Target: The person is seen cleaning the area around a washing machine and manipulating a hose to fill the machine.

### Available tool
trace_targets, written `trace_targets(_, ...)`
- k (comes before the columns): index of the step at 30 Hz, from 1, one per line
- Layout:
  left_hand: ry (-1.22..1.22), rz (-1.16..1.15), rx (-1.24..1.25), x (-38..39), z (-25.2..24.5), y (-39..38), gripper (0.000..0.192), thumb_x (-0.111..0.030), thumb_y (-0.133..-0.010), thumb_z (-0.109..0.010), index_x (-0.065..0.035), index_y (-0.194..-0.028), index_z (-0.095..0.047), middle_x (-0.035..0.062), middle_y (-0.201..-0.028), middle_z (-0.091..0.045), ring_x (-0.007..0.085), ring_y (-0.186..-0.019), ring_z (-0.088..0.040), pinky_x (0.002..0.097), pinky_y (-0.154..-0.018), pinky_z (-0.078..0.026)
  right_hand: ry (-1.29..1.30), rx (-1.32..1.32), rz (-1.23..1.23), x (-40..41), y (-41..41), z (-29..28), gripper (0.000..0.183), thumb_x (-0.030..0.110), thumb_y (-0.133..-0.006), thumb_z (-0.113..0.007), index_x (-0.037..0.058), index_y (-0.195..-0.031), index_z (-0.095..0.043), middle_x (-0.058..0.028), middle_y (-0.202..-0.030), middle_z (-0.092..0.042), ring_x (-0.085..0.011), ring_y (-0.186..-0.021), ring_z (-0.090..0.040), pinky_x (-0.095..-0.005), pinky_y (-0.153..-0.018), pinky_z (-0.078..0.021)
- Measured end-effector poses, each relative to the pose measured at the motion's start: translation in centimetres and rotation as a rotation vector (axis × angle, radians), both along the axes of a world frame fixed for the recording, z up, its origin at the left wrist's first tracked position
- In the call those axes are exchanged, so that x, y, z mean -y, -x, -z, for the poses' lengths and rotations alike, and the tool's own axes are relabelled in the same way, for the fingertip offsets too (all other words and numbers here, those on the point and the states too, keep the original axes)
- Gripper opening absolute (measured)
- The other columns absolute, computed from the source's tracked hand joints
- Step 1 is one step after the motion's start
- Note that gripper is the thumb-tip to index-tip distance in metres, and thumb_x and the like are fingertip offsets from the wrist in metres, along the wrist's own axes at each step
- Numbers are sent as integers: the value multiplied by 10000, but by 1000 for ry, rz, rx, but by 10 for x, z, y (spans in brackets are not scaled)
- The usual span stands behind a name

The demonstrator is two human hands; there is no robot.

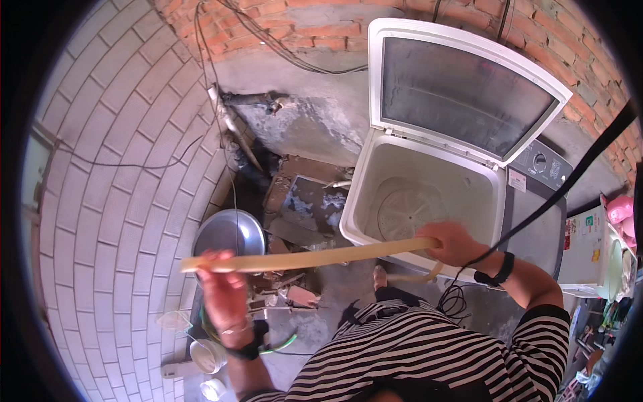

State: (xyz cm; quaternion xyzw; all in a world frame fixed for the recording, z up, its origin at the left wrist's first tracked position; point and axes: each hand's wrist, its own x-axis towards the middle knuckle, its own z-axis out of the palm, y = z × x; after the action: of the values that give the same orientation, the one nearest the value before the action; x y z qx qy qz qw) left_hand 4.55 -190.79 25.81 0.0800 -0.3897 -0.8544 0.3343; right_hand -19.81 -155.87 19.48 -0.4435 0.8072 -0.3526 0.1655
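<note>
A long yellowish flexible length [311, 257], which looks like a soft hose or strip, spans from one hand to the other. My left hand [221, 286], blurred, has its fingers around it near the left end, in front of a metal basin [233, 226]. My right hand [449, 242] grips it farther right, over the front rim of an open top-loading washing machine [359, 216]. Past that hand the length bends down and back below the machine's rim. Inside, the pale tub [409, 213] shows a ribbed round base. Its lid [467, 85] stands raised.
Broken bricks and rubble [301, 296] lie between the basin and the machine. A tap [276, 105] juts from the back wall. Black cable [454, 299] coils on the floor beside me. White containers [207, 356] sit lower left. A white cabinet [585, 246] stands at right.
</note>
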Motion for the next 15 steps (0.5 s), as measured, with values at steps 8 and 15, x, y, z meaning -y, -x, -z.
trace_targets(8, -92, -207, 196, 107, 11, -20, 260, -277, -953, -474, -46, -1063, -516, 112, -1017, -573, 96, -629, -484, 193, -574, -452, -206, 240, 67, -74, -13, 101, 281, 152, -653, -718, 50, -884, -594, -109, -783, -599, -289, -743, -595, -349, -658, -473)
trace_targets(15, -256, 157, 353, 185, 103, 105, 237, -233, -934, -516, -43, -1072, -547, 117, -1016, -618, 110, -678, -524, 224, -608, -460, -668, 373, 355, -169, -42, 122, 358, 322, -625, -744, 24, -786, -628, -161, -761, -623, -302, -725, -621, -372, -654, -484)
